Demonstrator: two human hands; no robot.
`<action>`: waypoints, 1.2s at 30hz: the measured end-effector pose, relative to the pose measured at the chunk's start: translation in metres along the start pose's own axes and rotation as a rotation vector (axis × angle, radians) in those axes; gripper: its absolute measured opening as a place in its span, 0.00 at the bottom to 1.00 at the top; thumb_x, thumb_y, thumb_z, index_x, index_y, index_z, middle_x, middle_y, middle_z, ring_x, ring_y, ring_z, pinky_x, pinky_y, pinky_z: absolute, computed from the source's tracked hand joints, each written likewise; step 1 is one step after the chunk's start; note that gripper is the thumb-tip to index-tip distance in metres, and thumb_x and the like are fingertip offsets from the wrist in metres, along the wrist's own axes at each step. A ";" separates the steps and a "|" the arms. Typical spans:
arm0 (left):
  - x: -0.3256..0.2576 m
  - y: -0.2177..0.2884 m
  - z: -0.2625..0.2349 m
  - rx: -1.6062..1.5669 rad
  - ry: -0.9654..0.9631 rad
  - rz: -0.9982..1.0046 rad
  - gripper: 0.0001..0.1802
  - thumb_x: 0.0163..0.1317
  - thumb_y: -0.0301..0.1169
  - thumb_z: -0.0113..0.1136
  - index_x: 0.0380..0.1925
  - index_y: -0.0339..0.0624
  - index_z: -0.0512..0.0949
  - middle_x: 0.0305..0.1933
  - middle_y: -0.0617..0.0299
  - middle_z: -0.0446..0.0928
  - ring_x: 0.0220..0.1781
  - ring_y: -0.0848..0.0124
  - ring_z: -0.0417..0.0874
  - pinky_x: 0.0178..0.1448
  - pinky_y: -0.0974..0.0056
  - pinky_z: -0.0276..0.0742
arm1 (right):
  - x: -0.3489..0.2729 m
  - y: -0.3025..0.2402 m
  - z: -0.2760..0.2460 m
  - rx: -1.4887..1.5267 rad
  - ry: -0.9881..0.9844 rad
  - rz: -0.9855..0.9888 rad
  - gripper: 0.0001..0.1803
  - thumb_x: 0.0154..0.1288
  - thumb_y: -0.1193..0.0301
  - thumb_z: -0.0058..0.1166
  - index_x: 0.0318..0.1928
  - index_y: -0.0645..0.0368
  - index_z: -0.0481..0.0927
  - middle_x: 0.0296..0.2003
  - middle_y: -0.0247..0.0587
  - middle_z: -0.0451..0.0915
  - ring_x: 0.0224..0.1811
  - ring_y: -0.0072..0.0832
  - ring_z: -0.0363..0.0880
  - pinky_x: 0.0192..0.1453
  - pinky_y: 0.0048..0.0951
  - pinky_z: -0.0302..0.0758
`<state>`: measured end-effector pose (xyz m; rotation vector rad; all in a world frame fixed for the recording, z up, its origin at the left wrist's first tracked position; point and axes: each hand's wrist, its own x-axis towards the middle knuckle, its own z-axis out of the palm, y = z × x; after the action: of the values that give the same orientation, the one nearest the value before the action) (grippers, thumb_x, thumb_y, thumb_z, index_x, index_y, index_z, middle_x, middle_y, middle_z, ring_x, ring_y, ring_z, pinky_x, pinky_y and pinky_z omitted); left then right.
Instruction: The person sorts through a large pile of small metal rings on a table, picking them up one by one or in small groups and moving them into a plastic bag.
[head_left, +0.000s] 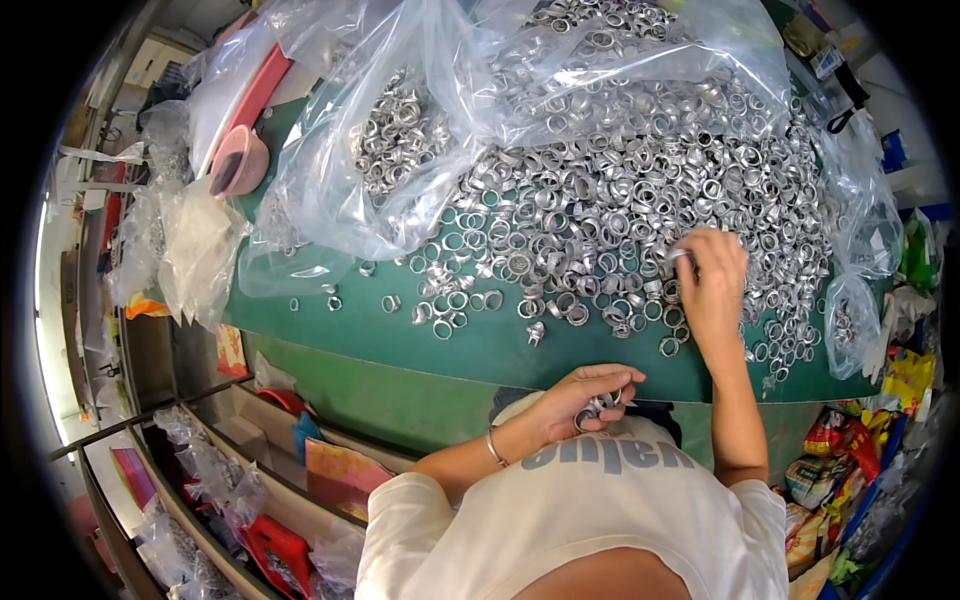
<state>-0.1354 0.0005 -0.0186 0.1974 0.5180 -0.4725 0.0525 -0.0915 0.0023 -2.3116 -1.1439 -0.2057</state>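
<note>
A broad heap of silver metal rings (640,190) of differing shapes covers much of the green tabletop (450,350). Held low in front of my body, my left hand (590,392) is curled around several metal rings (597,408), which show between the fingers and thumb. My right hand (714,268) is over the near right part of the heap, its fingers bent and slightly blurred. A silver ring (680,254) shows at its thumb and fingertips. Scattered single rings (443,328) lie toward the table's near edge.
Clear plastic bags (400,210) with rings lie across the back and left of the table. A pink cup-shaped container (240,162) stands at the left. Another clear bag (852,320) rests at the right edge. Open drawers (240,440) are at lower left, colourful packets (840,445) at lower right.
</note>
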 end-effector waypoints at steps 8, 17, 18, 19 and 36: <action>0.006 -0.003 -0.007 0.053 0.056 0.011 0.11 0.63 0.33 0.55 0.40 0.38 0.76 0.28 0.64 0.71 0.25 0.76 0.71 0.14 0.79 0.57 | 0.007 -0.036 0.038 -0.068 -0.140 -0.078 0.06 0.46 0.73 0.61 0.26 0.58 0.79 0.31 0.37 0.70 0.40 0.34 0.66 0.45 0.37 0.58; -0.001 -0.003 -0.006 0.077 0.122 0.097 0.13 0.58 0.21 0.56 0.45 0.36 0.75 0.36 0.62 0.72 0.28 0.79 0.69 0.17 0.79 0.61 | 0.011 -0.011 0.012 0.436 -0.212 0.126 0.03 0.55 0.76 0.55 0.26 0.62 0.77 0.32 0.37 0.75 0.35 0.29 0.73 0.39 0.30 0.66; -0.001 -0.003 -0.006 0.065 0.115 0.104 0.13 0.58 0.21 0.55 0.45 0.36 0.74 0.36 0.62 0.71 0.28 0.79 0.68 0.17 0.80 0.61 | 0.005 -0.007 0.006 0.683 -0.233 0.296 0.05 0.57 0.75 0.54 0.26 0.62 0.76 0.33 0.37 0.76 0.34 0.27 0.74 0.38 0.27 0.67; -0.001 -0.002 -0.006 0.053 0.108 0.111 0.14 0.58 0.21 0.55 0.46 0.36 0.74 0.36 0.62 0.71 0.28 0.79 0.68 0.17 0.80 0.61 | -0.001 -0.005 0.001 0.929 -0.249 0.469 0.06 0.60 0.74 0.54 0.27 0.62 0.75 0.33 0.37 0.77 0.32 0.25 0.75 0.36 0.25 0.69; 0.003 -0.003 -0.006 -0.009 0.115 0.122 0.15 0.60 0.22 0.55 0.48 0.35 0.73 0.36 0.62 0.70 0.27 0.80 0.67 0.17 0.80 0.61 | -0.009 -0.031 0.021 0.009 -0.248 -0.114 0.12 0.45 0.73 0.63 0.33 0.61 0.78 0.29 0.40 0.70 0.34 0.37 0.74 0.28 0.35 0.70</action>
<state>-0.1371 -0.0012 -0.0251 0.2470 0.6168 -0.3416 0.0206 -0.0714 -0.0061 -2.3129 -1.3965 0.0460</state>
